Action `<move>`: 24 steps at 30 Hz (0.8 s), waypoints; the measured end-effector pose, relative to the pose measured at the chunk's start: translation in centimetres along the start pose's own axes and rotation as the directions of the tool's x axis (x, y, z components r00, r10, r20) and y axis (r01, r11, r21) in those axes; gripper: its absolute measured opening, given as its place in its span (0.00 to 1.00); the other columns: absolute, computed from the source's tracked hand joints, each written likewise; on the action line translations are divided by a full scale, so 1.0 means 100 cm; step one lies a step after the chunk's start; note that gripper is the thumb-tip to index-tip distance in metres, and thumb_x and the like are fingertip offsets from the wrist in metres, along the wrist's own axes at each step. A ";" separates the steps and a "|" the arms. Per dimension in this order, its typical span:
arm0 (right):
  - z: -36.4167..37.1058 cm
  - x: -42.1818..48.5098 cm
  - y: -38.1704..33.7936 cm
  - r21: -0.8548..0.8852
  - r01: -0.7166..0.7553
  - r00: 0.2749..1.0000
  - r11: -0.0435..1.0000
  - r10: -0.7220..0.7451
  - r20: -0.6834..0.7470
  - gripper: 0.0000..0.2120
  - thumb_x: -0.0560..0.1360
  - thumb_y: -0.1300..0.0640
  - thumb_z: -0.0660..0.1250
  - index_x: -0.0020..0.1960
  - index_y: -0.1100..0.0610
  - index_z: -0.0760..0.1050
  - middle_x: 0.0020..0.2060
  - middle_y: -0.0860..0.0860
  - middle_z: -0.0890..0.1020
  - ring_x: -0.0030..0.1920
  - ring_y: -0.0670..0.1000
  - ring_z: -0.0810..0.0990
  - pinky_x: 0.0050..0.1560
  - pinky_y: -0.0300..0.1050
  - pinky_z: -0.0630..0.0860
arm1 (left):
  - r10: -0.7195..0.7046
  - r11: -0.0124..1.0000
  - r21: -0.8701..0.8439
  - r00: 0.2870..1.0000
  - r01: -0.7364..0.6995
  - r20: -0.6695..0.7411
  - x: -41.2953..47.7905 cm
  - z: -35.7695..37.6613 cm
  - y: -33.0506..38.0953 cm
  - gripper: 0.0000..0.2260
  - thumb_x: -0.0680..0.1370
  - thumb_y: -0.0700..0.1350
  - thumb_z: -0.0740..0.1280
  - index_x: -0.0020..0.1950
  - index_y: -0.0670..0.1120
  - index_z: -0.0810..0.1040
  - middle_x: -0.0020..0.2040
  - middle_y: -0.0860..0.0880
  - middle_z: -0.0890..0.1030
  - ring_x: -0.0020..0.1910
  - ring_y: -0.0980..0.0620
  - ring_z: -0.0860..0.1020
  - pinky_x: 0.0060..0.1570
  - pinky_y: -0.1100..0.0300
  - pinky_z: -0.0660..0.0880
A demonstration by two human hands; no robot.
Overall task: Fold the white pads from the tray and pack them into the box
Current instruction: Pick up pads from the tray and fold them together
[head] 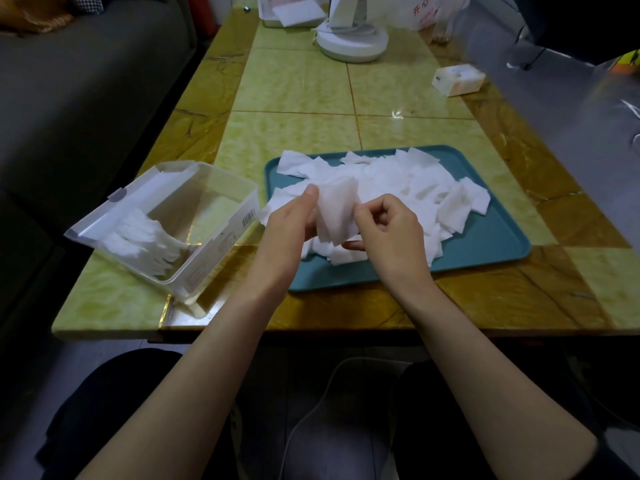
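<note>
Surface: green and amber tiled surface [304, 81] fills my view, with a grey sofa [86, 81] along the left edge.
Tray: teal tray [485, 244] lies centre-right, heaped with loose white pads [398, 178].
Held pad: I see one pad [337, 213] lifted just above the tray's near-left part, between both hands.
Left hand: left hand [287, 230] pinches the pad's left edge, thumb on top.
Right hand: right hand [388, 233] has its fingers [372, 211] curled, clamped on the right edge.
Box: clear box [221, 216] stands left of the tray, with folded pads [138, 240] stacked at its lower-left end.
</note>
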State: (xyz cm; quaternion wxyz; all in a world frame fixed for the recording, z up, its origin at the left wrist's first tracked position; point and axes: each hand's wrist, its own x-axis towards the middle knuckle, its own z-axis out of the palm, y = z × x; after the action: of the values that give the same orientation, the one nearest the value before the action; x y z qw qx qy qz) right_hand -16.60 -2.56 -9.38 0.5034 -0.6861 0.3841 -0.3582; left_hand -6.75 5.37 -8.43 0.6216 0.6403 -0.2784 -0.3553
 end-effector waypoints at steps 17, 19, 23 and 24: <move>0.006 0.003 0.005 -0.150 0.053 0.994 0.987 -0.038 0.099 0.05 0.78 0.56 0.60 0.43 0.53 0.71 0.41 0.48 0.78 0.44 0.49 0.79 0.49 0.49 0.79 | 0.288 0.910 0.358 0.938 -0.207 -0.191 0.004 -0.008 -0.006 0.08 0.77 0.45 0.68 0.44 0.40 0.80 0.40 0.40 0.82 0.38 0.48 0.79 0.40 0.50 0.76; 0.006 0.004 0.011 -0.288 0.169 0.979 0.942 -0.126 0.161 0.04 0.77 0.57 0.62 0.51 0.55 0.72 0.48 0.48 0.77 0.45 0.46 0.76 0.48 0.33 0.74 | 0.330 0.887 0.408 0.915 -0.217 -0.232 0.006 -0.012 -0.004 0.07 0.77 0.43 0.67 0.44 0.39 0.79 0.40 0.39 0.81 0.37 0.52 0.75 0.36 0.53 0.72; 0.017 0.003 0.014 -0.456 0.425 0.890 0.782 -0.268 0.369 0.10 0.75 0.62 0.63 0.56 0.59 0.71 0.49 0.52 0.74 0.50 0.52 0.73 0.48 0.45 0.71 | 0.367 0.870 0.443 0.887 -0.219 -0.282 0.008 -0.021 -0.002 0.09 0.77 0.44 0.66 0.44 0.39 0.79 0.39 0.38 0.80 0.36 0.47 0.76 0.38 0.47 0.73; 0.021 0.004 0.015 -0.507 0.488 0.858 0.710 -0.284 0.428 0.11 0.74 0.62 0.63 0.56 0.60 0.70 0.51 0.54 0.74 0.51 0.55 0.72 0.48 0.48 0.68 | 0.369 0.867 0.449 0.883 -0.215 -0.290 0.009 -0.023 -0.002 0.09 0.77 0.44 0.66 0.44 0.38 0.78 0.39 0.38 0.80 0.36 0.48 0.75 0.37 0.47 0.73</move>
State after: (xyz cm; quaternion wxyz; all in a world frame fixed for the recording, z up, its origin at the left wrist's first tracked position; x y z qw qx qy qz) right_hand -14.83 -2.33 -11.29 0.2274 -0.9231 0.2364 -0.2007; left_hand -4.45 6.04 -8.78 0.5638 0.7586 -0.3202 -0.0643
